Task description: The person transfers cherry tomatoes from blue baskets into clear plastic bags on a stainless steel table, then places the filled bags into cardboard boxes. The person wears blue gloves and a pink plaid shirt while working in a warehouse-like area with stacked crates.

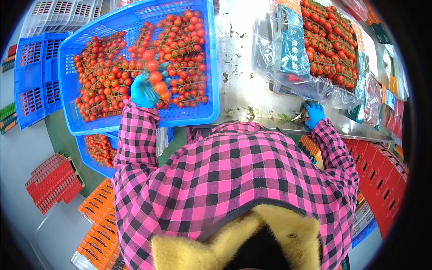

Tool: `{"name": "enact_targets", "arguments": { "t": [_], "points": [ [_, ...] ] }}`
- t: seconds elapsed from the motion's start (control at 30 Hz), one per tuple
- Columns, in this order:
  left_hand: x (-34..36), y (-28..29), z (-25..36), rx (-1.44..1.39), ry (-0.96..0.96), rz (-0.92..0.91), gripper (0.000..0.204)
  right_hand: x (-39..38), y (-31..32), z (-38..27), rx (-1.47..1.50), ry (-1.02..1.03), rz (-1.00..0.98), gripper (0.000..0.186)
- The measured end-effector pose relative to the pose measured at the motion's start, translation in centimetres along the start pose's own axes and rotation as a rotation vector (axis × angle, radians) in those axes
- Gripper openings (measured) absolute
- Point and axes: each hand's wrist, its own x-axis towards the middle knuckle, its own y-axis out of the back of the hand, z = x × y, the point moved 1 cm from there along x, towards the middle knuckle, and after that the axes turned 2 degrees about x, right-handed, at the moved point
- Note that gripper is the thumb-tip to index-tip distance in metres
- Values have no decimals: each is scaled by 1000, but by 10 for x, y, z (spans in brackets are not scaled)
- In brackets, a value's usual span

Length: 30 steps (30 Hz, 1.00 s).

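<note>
My left hand point(145, 91), in a blue glove, is closed on a vine of cherry tomatoes point(155, 77) and lifts it over a blue plastic crate point(139, 127). Inside that crate lie many more tomato vines point(101, 67), red on green stems. At the front edge of the metal table point(238, 85), my right hand point(314, 115) is gloved too and closed around small scissors point(297, 118), of which only the shiny blades show. Beyond my right hand stands a box lined with clear plastic point(288, 49), filled with rows of tomato vines point(330, 45).
Stem scraps point(247, 111) litter the metal table. A second crate of tomatoes point(100, 150) sits below the first. Blue crates point(38, 76) stand at the left. Orange boxes point(99, 225) and red boxes point(54, 182) are stacked on the floor; more red cartons point(380, 175) are at the right.
</note>
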Motion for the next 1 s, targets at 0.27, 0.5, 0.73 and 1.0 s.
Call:
{"name": "enact_targets", "arguments": {
  "t": [0.27, 0.5, 0.73, 1.0],
  "points": [
    [18, -49, -48, -336, -185, -29, 47, 18, 5, 10, 143, 218, -329, 33],
    [32, -80, -53, -359, -236, -45, 72, -16, 96, -57, 603, 117, -218, 19],
    [36, -61, -45, -125, -193, 44, 49, 16, 153, -181, 1902, 145, -588, 44],
    [21, -49, -20, -197, -468, 163, 30, 41, 200, -239, 1770, 173, -876, 39]
  ]
}}
